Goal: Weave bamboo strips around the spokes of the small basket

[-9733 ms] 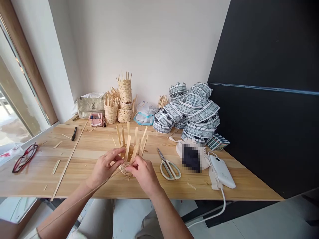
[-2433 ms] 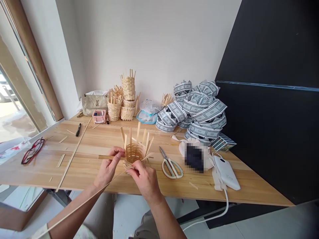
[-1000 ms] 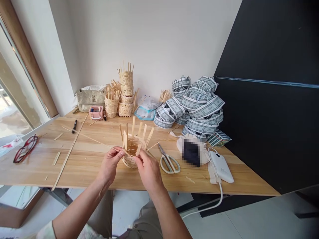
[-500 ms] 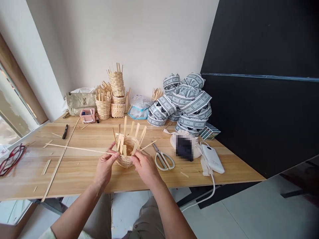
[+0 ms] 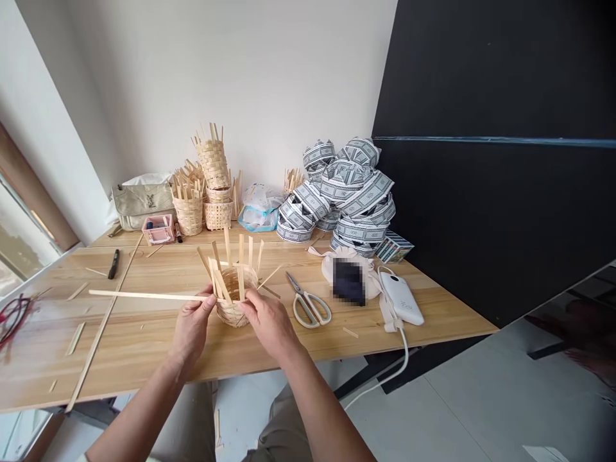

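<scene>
Head view, the only one. Basket (image 5: 232, 314) half-woven, standing on the table (image 5: 158, 327) near the front edge, right between the two hands. Left hand (image 5: 191, 324) at its left side, thumb and fingers pinched on a thin strip (image 5: 144, 296) that runs out sideways to the left. Right hand (image 5: 267, 317) clamped on the near right of the rim, thumb low on the weave; fingertips partly hidden. Hands apart, basket in the gap.

Risks, as judged. Strip looks thin and dry; a sharp bend round an upright slat (image 5: 241, 260) could crack it. If the left pinch slackens, the weave could spring loose at the rim. Too hard a pull could drag the basket over or squeeze the rim out of round, since only the right hand seems to steady it. Slats lean at different angles, one far out to the right, so one could be skipped or snapped.

Strip's free end passes over a long strip (image 5: 102, 327) on the table; swinging it could catch there or knock the pen (image 5: 114, 264). Scissors (image 5: 302, 294) lie spread just beyond the right hand; a sideways elbow or knuckle could hit the blades.
</scene>
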Tool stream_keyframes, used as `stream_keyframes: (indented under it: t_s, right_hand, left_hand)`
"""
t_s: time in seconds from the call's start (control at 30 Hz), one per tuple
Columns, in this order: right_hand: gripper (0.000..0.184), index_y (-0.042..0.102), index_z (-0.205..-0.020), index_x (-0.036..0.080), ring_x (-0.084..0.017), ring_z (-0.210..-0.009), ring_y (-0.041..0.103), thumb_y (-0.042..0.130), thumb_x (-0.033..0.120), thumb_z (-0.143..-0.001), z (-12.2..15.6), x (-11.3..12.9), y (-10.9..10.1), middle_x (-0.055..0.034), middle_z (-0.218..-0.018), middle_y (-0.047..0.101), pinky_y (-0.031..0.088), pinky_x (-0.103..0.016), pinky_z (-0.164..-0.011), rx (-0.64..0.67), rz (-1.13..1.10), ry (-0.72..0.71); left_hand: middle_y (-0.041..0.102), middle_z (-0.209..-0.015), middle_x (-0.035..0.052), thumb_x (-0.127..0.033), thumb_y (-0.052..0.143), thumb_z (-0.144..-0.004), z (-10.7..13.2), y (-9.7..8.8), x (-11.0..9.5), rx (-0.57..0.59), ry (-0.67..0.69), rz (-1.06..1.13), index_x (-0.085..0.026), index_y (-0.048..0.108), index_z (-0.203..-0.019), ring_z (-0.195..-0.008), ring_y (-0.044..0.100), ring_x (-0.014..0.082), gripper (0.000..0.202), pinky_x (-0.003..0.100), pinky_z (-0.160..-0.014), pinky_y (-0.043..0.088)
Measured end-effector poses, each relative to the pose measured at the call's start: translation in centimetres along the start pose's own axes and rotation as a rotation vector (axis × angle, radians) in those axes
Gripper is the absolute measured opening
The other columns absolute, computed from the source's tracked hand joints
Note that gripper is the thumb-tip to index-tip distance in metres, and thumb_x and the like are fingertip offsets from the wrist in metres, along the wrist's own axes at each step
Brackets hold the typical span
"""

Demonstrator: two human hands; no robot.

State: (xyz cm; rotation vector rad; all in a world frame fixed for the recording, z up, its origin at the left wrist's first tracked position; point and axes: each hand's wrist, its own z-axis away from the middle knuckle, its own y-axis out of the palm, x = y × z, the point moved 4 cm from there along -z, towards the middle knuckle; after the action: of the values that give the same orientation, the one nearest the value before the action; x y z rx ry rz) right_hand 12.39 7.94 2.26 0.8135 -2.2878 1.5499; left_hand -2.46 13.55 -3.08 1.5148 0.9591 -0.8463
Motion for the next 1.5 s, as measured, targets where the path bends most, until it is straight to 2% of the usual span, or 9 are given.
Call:
stream_keyframes:
  t_s: [0.13,0.27,0.4,0.63,1.13,1.2,1.3,1.4,1.5]
  right_hand:
    - [0.029,0.055,-0.113,0.021,-0.018,-0.083,0.062,0.037,0.021,-0.09,1.6,-0.6,0.3,-0.0071,-0.091,0.067,0.047,-0.029,-0.073,-0.254,-0.198,-0.086]
    - [0.029,0.057,-0.107,0.017,-0.021,-0.091,0.061,0.044,0.031,-0.086,2.3,-2.7,0.9,-0.0114,-0.101,0.064,0.051,-0.032,-0.074,-0.46,-0.45,0.237]
    - [0.039,0.052,-0.117,0.02,-0.022,-0.107,0.057,0.045,0.041,-0.086,1.1,-2.9,2.3,-0.0096,-0.116,0.061,0.047,-0.034,-0.087,-0.344,-0.787,0.362]
    - [0.043,0.045,-0.128,0.027,-0.019,-0.122,0.045,0.045,0.04,-0.087,0.5,-2.3,2.4,0.0003,-0.13,0.053,0.034,-0.032,-0.103,-0.257,-1.045,0.233]
    - [0.053,0.048,-0.128,0.024,-0.019,-0.128,0.038,0.044,0.054,-0.084,0.3,-4.2,1.8,-0.0018,-0.136,0.047,0.027,-0.033,-0.108,-0.203,-1.004,0.252]
    - [0.048,0.053,-0.122,0.022,-0.02,-0.121,0.046,0.042,0.051,-0.085,0.7,-4.5,1.5,-0.0054,-0.128,0.054,0.034,-0.034,-0.102,-0.273,-0.892,0.304]
    - [0.031,0.062,-0.098,0.019,-0.021,-0.094,0.059,0.047,0.042,-0.084,1.7,-4.4,0.2,-0.0078,-0.1,0.065,0.046,-0.035,-0.083,-0.456,-0.661,0.365]
    - [0.014,0.061,-0.083,0.021,-0.018,-0.075,0.059,0.05,0.029,-0.082,2.6,-2.9,-1.2,-0.0039,-0.081,0.063,0.049,-0.031,-0.07,-0.535,-0.516,0.267]
    - [0.01,0.059,-0.083,0.022,-0.015,-0.07,0.057,0.05,0.02,-0.079,2.7,-1.4,-1.8,-0.0035,-0.084,0.061,0.049,-0.028,-0.066,-0.511,-0.468,0.153]
  left_hand:
    - [0.07,-0.096,0.0046,-0.035,0.073,-0.062,0.1,0.0,0.0,-0.081,-0.009,0.077,-0.019,0.07,-0.062,-0.107,0.056,0.0246,0.016,0.037,-0.096,0.039]
    - [0.068,-0.104,0.0037,-0.034,0.072,-0.065,0.6,0.1,0.4,-0.114,0.04,0.019,-0.019,0.071,-0.07,-0.117,0.048,0.0259,0.016,0.04,-0.102,0.033]
    - [0.066,-0.11,0.0047,-0.034,0.069,-0.069,1.5,0.6,0.4,-0.094,0.101,-0.086,-0.019,0.071,-0.071,-0.123,0.043,0.0268,0.014,0.041,-0.106,0.027]
    - [0.064,-0.115,0.0059,-0.036,0.068,-0.07,2.3,1.0,0.5,-0.071,0.113,-0.23,-0.021,0.072,-0.072,-0.126,0.04,0.0268,0.016,0.041,-0.108,0.024]
    - [0.059,-0.108,0.0065,-0.039,0.052,-0.084,4.2,1.7,-0.7,0.029,0.32,-0.4,-0.021,0.069,-0.086,-0.121,0.041,0.0223,0.024,0.037,-0.104,0.03]
    - [0.062,-0.103,0.0066,-0.04,0.052,-0.084,4.0,1.7,-0.7,-0.011,0.288,-0.377,-0.02,0.069,-0.083,-0.122,0.041,0.0228,0.026,0.038,-0.104,0.029]
    - [0.058,-0.116,0.0055,-0.042,0.052,-0.084,3.6,1.6,-0.6,-0.076,0.182,-0.298,-0.021,0.069,-0.087,-0.123,0.041,0.023,0.028,0.038,-0.105,0.029]
    - [0.053,-0.125,0.0052,-0.043,0.053,-0.083,3.6,1.6,-0.5,-0.085,0.141,-0.266,-0.021,0.069,-0.089,-0.124,0.04,0.0232,0.029,0.037,-0.106,0.027]
    - [0.055,-0.123,0.0057,-0.043,0.054,-0.082,3.7,1.7,-0.5,-0.085,0.151,-0.26,-0.02,0.07,-0.087,-0.126,0.038,0.0232,0.028,0.036,-0.107,0.026]
